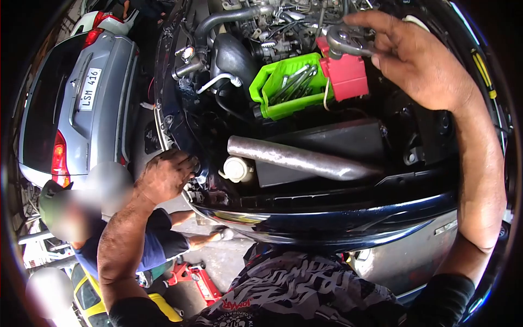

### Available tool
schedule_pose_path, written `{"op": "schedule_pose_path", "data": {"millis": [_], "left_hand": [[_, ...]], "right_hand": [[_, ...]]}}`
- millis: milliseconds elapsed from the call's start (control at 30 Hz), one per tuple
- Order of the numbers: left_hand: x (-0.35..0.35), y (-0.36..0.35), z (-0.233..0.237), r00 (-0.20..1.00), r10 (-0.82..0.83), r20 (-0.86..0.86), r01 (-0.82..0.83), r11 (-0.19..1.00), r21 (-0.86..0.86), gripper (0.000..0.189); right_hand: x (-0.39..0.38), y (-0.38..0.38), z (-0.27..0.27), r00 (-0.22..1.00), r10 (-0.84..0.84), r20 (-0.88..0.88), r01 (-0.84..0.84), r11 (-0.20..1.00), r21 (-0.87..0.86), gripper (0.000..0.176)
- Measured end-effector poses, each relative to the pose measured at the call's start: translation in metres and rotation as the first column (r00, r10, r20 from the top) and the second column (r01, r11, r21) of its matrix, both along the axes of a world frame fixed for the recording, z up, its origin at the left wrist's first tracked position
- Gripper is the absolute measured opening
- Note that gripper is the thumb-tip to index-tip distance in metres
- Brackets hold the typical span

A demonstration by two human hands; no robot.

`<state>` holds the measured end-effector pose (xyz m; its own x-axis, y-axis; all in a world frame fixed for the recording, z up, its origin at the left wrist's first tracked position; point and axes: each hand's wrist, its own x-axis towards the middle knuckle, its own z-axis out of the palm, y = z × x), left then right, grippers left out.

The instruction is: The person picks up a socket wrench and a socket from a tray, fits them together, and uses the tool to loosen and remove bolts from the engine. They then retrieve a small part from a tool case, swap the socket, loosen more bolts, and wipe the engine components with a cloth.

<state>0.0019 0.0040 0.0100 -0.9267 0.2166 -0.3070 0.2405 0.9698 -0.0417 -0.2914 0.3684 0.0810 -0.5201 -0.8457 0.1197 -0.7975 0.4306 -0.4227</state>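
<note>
My right hand (422,65) is closed on a ratchet (344,41), its round head pointing left above a red plastic box (348,79). Beside that box, a bright green tray (261,90) holds several metal wrenches (297,84). My left hand (166,175) rests at the front corner of the open engine bay, fingers curled over the car's edge; its fingertips are partly hidden. Between my arms, a bare metal pipe (294,157) lies slanted across a black box (348,136). Near its left end sits a whitish reservoir cap (237,169).
Hoses and engine parts (283,32) fill the back of the bay. A yellow-handled tool (482,71) lies along the right fender. At left are a silver car (76,103), a person in a blue shirt (92,248) and a red floor jack (199,280).
</note>
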Motion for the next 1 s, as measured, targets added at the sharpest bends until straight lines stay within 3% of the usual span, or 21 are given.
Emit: {"op": "schedule_pose_path", "data": {"millis": [200,333,467,533,600,667,767,900,1000], "left_hand": [[-0.001,-0.002,0.003,0.999,0.026,-0.023,-0.024,0.997,0.072,0.039],[-0.039,-0.001,0.035,0.966,0.227,0.122,-0.246,0.953,0.176,0.046],[-0.105,-0.008,0.005,0.973,0.2,-0.113,-0.145,0.916,0.375,0.04],[-0.142,-0.013,-0.027,0.969,0.228,-0.095,-0.173,0.9,0.401,0.041],[-0.179,-0.015,-0.063,0.963,0.154,-0.223,-0.073,0.939,0.336,0.045],[-0.216,0.004,-0.069,0.97,0.23,-0.084,-0.199,0.941,0.274,0.054],[-0.251,0.015,-0.087,0.975,0.221,0.014,-0.214,0.928,0.304,0.062],[-0.274,0.03,-0.076,0.932,0.247,0.266,-0.301,0.935,0.187,0.065],[-0.272,0.029,-0.099,0.99,0.14,0.035,-0.143,0.984,0.108,0.066]], "right_hand": [[0.004,0.002,0.009,0.995,-0.062,0.08,0.063,0.998,-0.009,0.058],[-0.002,0.001,0.011,0.993,-0.081,0.085,0.085,0.995,-0.044,0.058],[-0.006,0.001,0.009,0.979,-0.118,0.168,0.128,0.991,-0.05,0.06],[-0.01,0.002,0.008,0.97,-0.161,0.181,0.169,0.985,-0.026,0.061],[-0.015,0.003,0.004,0.963,-0.2,0.183,0.208,0.978,-0.029,0.061],[-0.02,0.004,-0.005,0.962,-0.22,0.16,0.235,0.969,-0.078,0.061],[-0.021,0.001,-0.011,0.952,-0.253,0.171,0.272,0.957,-0.103,0.061],[-0.02,-0.001,-0.014,0.919,-0.317,0.236,0.344,0.935,-0.081,0.063],[-0.023,0.002,-0.021,0.913,-0.289,0.287,0.339,0.93,-0.142,0.064]]}}
